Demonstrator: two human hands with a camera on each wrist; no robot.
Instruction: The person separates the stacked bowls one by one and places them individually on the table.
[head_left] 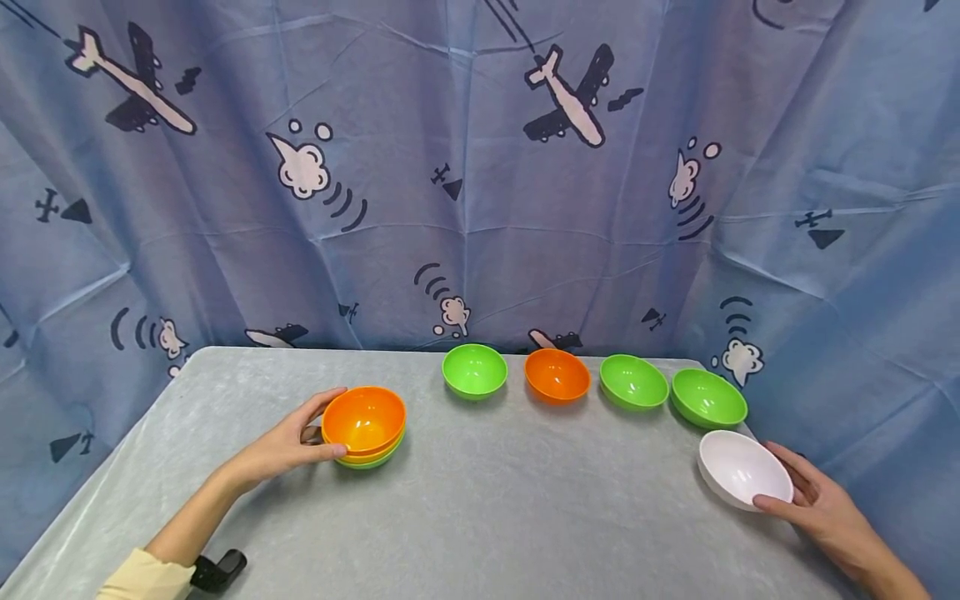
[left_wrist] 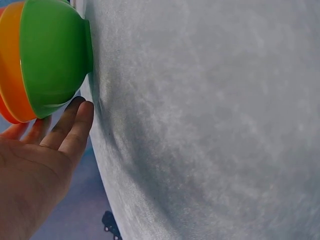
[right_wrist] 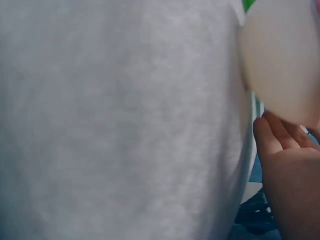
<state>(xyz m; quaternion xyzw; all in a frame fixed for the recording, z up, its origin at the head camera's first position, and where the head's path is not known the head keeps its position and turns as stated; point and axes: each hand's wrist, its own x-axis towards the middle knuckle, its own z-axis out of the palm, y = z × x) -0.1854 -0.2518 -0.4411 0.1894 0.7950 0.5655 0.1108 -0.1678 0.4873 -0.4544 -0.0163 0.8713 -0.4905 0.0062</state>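
Note:
On the left of the table, my left hand point(head_left: 288, 443) holds a stack of nested bowls by its side, thumb at the near rim and fingers around the far side. An orange bowl point(head_left: 365, 417) is uppermost, a yellow-orange one shows beneath it, and a green bowl point(left_wrist: 55, 60) forms the bottom, its foot close against the tabletop in the left wrist view. At the right edge, my right hand point(head_left: 828, 508) grips a white bowl point(head_left: 742, 471), thumb on its rim and fingers behind. That bowl tips slightly to the left; its underside looks blurred in the right wrist view.
Along the back of the grey-covered table point(head_left: 525, 517) stand a green bowl point(head_left: 475, 372), an orange bowl point(head_left: 557, 377), another green bowl point(head_left: 633, 382) and a third green bowl point(head_left: 708, 399), close to the white one. A blue patterned curtain point(head_left: 390, 167) hangs behind.

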